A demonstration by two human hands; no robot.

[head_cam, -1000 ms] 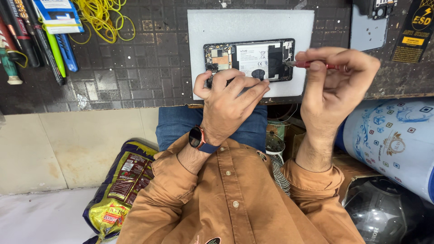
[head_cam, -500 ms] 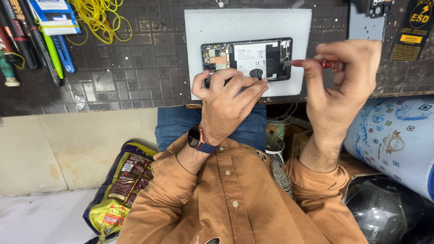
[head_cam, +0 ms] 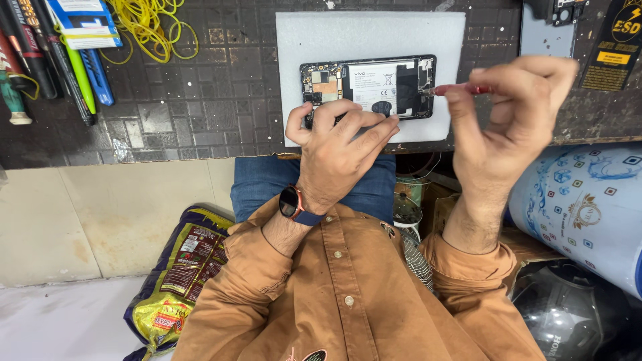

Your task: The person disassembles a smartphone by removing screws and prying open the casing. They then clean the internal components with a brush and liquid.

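Observation:
An opened black phone (head_cam: 368, 87) with its back cover off lies on a white foam pad (head_cam: 371, 33) on the dark workbench. My left hand (head_cam: 338, 147), with a watch on the wrist, rests on the phone's near edge and holds it down. My right hand (head_cam: 508, 127) pinches a thin red-handled screwdriver (head_cam: 461, 88). Its tip touches the phone's right end.
Pens and tools (head_cam: 60, 60) and yellow rubber bands (head_cam: 150, 23) lie at the bench's left. A yellow-and-black packet (head_cam: 612, 40) sits at the right. Below the bench are a blue patterned container (head_cam: 588, 207), a snack bag (head_cam: 177, 281) and a dark helmet (head_cam: 568, 314).
My right hand has shifted slightly right and the screwdriver has come level, its tip now at the phone's right end. My left hand has stayed on the phone.

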